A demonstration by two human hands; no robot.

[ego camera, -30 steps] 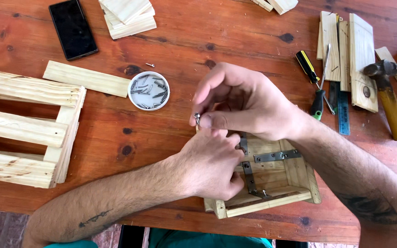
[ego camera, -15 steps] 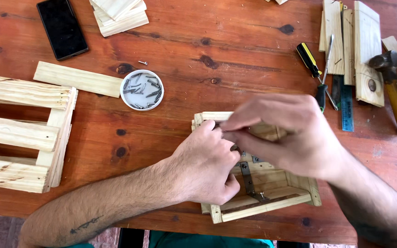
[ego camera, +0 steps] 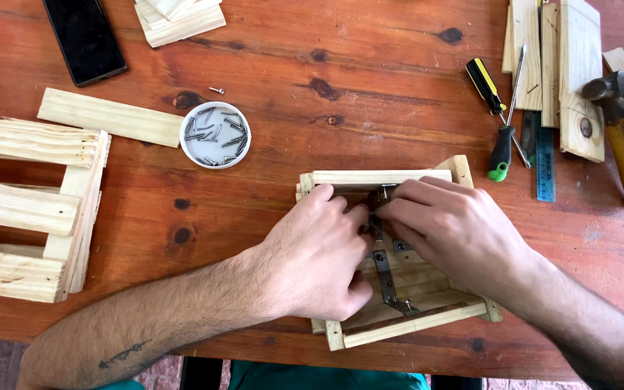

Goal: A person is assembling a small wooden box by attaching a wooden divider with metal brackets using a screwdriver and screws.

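Observation:
A small pale wooden box (ego camera: 380,176) lies on the red-brown table near its front edge. Dark metal brackets (ego camera: 386,282) are screwed inside it. My left hand (ego camera: 315,256) rests on the box's left part, fingers curled toward its far inner wall. My right hand (ego camera: 453,231) lies over the right part, with fingertips pinching a small metal piece (ego camera: 385,192) at that wall. Both sets of fingertips meet there. Whether the left fingers also grip the piece is hidden.
A white dish of screws (ego camera: 215,134) and a loose screw (ego camera: 217,90) lie at upper left, beside a wood slat (ego camera: 110,117), a slatted frame (ego camera: 27,206) and a phone (ego camera: 85,39). Screwdrivers (ego camera: 487,85), a ruler (ego camera: 545,162), a hammer (ego camera: 619,130) and boards (ego camera: 579,79) lie at right.
Both hands have come down from above the table onto the box. The right hand carried the small metal piece to the box's far inner wall.

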